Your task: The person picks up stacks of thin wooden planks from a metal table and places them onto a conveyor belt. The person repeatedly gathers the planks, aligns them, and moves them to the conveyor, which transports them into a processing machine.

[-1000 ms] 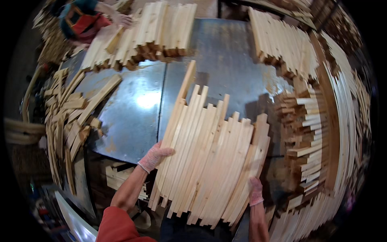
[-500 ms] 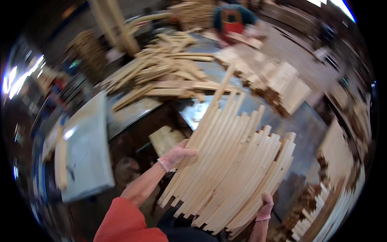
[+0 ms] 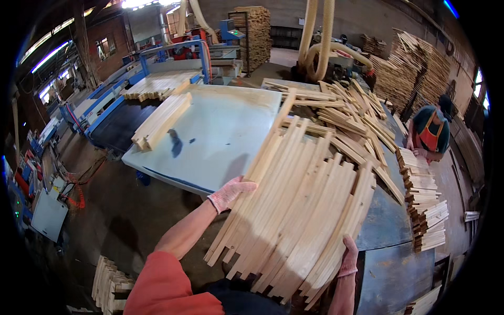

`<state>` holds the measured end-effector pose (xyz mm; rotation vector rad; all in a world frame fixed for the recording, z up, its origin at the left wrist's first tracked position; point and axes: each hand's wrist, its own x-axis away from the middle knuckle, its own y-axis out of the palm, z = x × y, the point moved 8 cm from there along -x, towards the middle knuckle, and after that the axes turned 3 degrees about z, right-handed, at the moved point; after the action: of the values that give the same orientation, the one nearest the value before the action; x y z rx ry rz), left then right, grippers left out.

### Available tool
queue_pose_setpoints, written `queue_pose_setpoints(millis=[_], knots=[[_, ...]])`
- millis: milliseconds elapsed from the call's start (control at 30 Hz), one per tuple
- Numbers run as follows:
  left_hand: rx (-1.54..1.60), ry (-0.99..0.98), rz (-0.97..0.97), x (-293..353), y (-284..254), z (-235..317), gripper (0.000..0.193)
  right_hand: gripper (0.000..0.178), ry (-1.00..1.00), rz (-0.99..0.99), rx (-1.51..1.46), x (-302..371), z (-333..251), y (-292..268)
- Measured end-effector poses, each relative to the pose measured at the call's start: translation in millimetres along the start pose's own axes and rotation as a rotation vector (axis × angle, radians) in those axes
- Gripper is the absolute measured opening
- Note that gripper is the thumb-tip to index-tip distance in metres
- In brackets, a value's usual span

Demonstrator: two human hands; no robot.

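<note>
Between my two gloved hands I carry a wide row of light wooden strips (image 3: pixel 294 210), pressed side by side with uneven ends. My left hand (image 3: pixel 232 192) is closed on the row's left edge, its thumb lying over the outer strip. At the lower right edge, my right hand (image 3: pixel 349 256) grips the outermost strips; its fingers are partly hidden. One strip at the left sticks out well beyond the others. Past my left hand is a pale, smooth-topped table (image 3: pixel 220 126), with a short stack of strips (image 3: pixel 164 121) on its left side.
Loose strips (image 3: pixel 346 113) are heaped on a blue metal table (image 3: pixel 386 220) at the right. A co-worker (image 3: pixel 430 128) stands beside a row of wood pieces (image 3: pixel 422 189). A blue-framed machine (image 3: pixel 173 60) holds more strips beyond the pale table. Another stack (image 3: pixel 109 286) sits low at left.
My view has swung left, so the pale table now lies ahead and the heap of strips has shifted right. The row stays gripped in both hands.
</note>
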<state>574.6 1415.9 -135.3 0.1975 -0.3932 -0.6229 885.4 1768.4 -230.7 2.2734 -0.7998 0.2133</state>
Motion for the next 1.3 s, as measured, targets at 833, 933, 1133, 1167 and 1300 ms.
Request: queue_pose_setpoints(millis=[833,933,1133,1167,1300], knots=[[-0.226,-0.195,0.394,-82,-443,117,0.075,0.029,0.236,-0.008,0.308,-235,170,376],[-0.42,-0.103,0.439,-139,-506,136,0.082,0.029,0.313,0.011,0.246,-273,179,418],[-0.912,-0.258,0.382,-206,-528,229,0.1,0.028,0.12,0.053,0.352,-357,166,487],[-0.91,-0.198,0.351,-215,-543,230,0.101,0.029,0.143,0.036,0.324,-374,174,493],[-1.142,-0.172,0.435,-194,-573,226,0.09,0.032,0.105,0.055,0.318,-397,187,503]])
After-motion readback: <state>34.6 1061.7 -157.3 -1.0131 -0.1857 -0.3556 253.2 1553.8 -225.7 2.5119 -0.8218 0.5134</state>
